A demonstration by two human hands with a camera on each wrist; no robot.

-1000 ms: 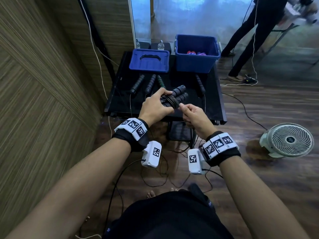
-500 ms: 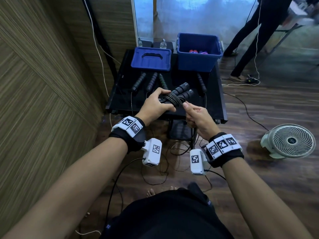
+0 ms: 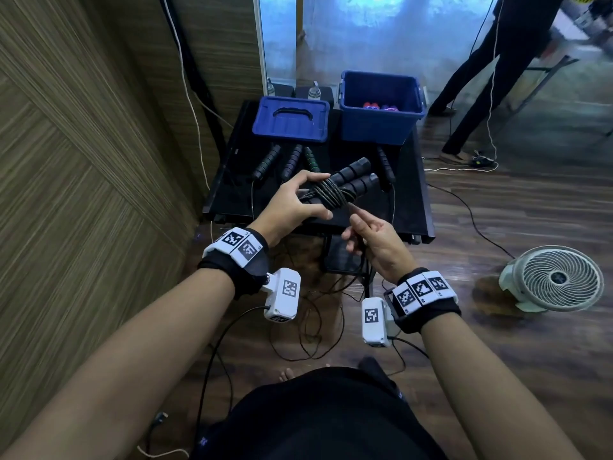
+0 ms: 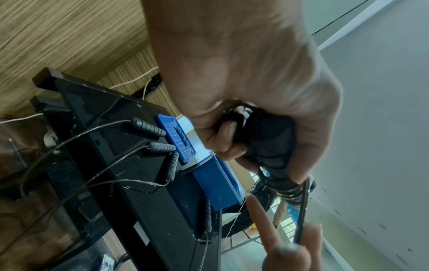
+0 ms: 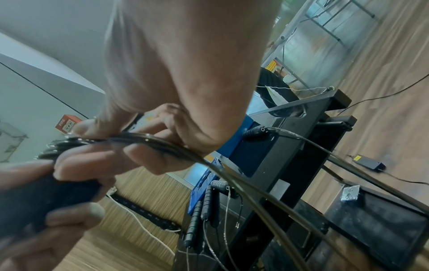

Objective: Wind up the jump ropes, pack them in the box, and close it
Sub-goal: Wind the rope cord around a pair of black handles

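While the left hand (image 3: 292, 204) grips the rope handles (image 3: 351, 177), the right hand (image 3: 371, 237) pinches the cord (image 5: 162, 144), winding; next loop needs tension.

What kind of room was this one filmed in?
Probably an office or workshop set up for recording, not a home: wood-panelled wall, fire alarm box, floor fan, and cables trailing across the wooden floor.

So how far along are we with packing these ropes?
Done: something red and purple already lies in the open blue box; I cannot tell what. In hand: the left hand holds a pair of black handles while the right hand winds the cord round them. Left: four handles lie unwound on the black table, and the lid is off.
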